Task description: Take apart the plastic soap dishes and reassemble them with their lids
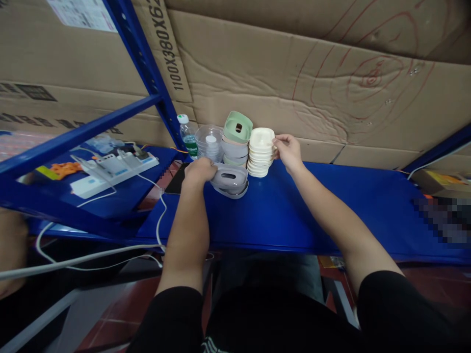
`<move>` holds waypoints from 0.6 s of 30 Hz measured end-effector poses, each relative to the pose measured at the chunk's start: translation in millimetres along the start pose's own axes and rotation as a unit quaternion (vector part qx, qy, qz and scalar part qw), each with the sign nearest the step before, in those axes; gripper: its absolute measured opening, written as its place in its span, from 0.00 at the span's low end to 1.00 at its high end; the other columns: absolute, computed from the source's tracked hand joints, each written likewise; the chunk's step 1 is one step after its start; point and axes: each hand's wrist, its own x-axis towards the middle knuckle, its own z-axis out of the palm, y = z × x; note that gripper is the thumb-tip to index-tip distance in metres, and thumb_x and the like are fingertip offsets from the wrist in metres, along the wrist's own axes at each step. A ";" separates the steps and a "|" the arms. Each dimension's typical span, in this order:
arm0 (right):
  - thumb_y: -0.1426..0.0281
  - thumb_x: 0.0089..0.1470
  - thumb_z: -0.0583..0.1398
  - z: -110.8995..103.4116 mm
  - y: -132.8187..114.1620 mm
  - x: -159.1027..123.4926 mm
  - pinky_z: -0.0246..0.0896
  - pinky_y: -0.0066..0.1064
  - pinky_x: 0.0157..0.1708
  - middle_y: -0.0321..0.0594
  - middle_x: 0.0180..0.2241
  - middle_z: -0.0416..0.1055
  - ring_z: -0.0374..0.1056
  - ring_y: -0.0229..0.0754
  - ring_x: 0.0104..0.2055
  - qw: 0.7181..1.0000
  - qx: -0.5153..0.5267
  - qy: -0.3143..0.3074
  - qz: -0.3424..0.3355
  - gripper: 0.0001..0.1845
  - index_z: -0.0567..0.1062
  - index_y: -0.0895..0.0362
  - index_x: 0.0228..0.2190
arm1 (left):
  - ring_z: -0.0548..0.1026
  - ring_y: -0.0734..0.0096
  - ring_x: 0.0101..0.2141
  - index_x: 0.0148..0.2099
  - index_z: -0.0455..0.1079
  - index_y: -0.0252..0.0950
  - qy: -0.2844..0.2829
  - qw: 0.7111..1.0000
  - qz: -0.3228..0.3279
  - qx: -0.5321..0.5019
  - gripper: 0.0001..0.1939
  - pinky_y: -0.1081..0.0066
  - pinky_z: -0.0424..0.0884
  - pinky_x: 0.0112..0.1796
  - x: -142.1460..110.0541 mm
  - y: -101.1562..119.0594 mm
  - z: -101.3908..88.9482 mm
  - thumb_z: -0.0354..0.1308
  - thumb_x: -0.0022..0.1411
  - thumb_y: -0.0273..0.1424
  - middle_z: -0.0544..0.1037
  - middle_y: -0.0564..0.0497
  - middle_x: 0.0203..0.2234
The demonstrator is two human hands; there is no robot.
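With its fingers closed on the rim, my left hand [199, 171] holds a grey plastic lid with an oval slot [230, 177]. Directly beneath the lid is another grey piece [235, 194], close to the blue tabletop. My right hand [289, 151] pinches the right edge of the upper part of a stack of cream-coloured small dishes [261, 158]. Between and behind my hands rises a stack of grey and green containers [235, 151], topped by a tilted green piece with a slot [238, 127]. Clear round plastic bowls [209, 142] stand nested left of that stack.
A water bottle [188, 137] stands at the back left by a blue metal post [145, 59]. A dark flat object [175, 180] lies by my left wrist. White cables run past a power strip [114, 171] on the left. Cardboard [250, 63] walls the back.
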 end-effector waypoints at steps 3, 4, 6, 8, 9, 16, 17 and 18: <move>0.62 0.58 0.67 -14.4 9.7 -2.2 0.63 0.31 0.21 0.32 0.25 0.69 0.64 0.38 0.22 0.998 -0.032 0.029 -0.037 0.13 0.74 0.53 0.42 | 0.81 0.38 0.56 0.48 0.83 0.38 0.010 1.000 -0.004 -0.005 0.22 0.53 0.75 0.53 -7.4 1.1 -5.7 0.55 0.69 0.48 0.85 0.35 0.52; 0.60 0.57 0.67 -22.8 13.9 -4.4 0.62 0.31 0.20 0.34 0.27 0.70 0.65 0.38 0.22 0.998 -0.045 0.029 -0.045 0.15 0.74 0.53 0.43 | 0.81 0.37 0.55 0.47 0.83 0.38 0.021 1.000 -0.008 -0.003 0.24 0.52 0.76 0.52 -11.5 2.4 -8.8 0.55 0.69 0.50 0.85 0.35 0.51; 0.56 0.57 0.67 -44.7 24.0 -11.8 0.65 0.31 0.21 0.39 0.36 0.75 0.67 0.37 0.24 0.995 -0.080 0.016 -0.065 0.17 0.75 0.53 0.43 | 0.81 0.35 0.53 0.46 0.83 0.37 0.066 0.998 -0.014 -0.001 0.26 0.50 0.76 0.50 -21.5 8.5 -15.0 0.55 0.69 0.53 0.85 0.33 0.48; 0.54 0.57 0.67 -71.8 36.2 -22.7 0.69 0.34 0.25 0.44 0.46 0.76 0.68 0.37 0.27 0.986 -0.133 0.002 -0.097 0.18 0.76 0.52 0.42 | 0.82 0.37 0.50 0.44 0.82 0.36 0.141 0.990 -0.003 -0.012 0.26 0.50 0.76 0.48 -32.4 21.6 -17.7 0.55 0.70 0.53 0.85 0.34 0.45; 0.54 0.57 0.67 -86.5 42.8 -29.1 0.72 0.36 0.29 0.45 0.49 0.76 0.69 0.38 0.29 0.978 -0.170 -0.010 -0.122 0.18 0.77 0.52 0.42 | 0.82 0.39 0.49 0.44 0.82 0.36 0.185 0.982 0.013 -0.027 0.25 0.51 0.76 0.48 -37.7 31.3 -16.3 0.55 0.71 0.51 0.85 0.35 0.44; 0.55 0.60 0.65 -182.2 75.6 -56.3 0.77 0.49 0.46 0.56 0.63 0.69 0.75 0.43 0.34 0.897 -0.385 -0.163 -0.144 0.25 0.78 0.55 0.54 | 0.80 0.52 0.52 0.50 0.80 0.35 0.240 0.861 0.436 -0.109 0.18 0.54 0.74 0.56 -70.8 120.9 55.3 0.59 0.73 0.44 0.83 0.39 0.49; 0.55 0.60 0.65 -191.4 76.7 -54.8 0.77 0.50 0.46 0.55 0.61 0.72 0.75 0.45 0.34 0.887 -0.402 -0.185 -0.130 0.25 0.78 0.56 0.54 | 0.79 0.51 0.55 0.52 0.80 0.35 0.209 0.844 0.482 -0.106 0.18 0.53 0.72 0.59 -73.8 129.5 68.7 0.61 0.73 0.43 0.81 0.38 0.54; 0.56 0.60 0.65 -198.6 77.0 -52.5 0.77 0.50 0.47 0.54 0.57 0.75 0.76 0.46 0.35 0.880 -0.414 -0.200 -0.117 0.25 0.78 0.57 0.54 | 0.77 0.49 0.59 0.56 0.79 0.35 0.178 0.836 0.510 -0.098 0.20 0.51 0.71 0.61 -75.7 135.8 80.8 0.62 0.72 0.43 0.79 0.36 0.59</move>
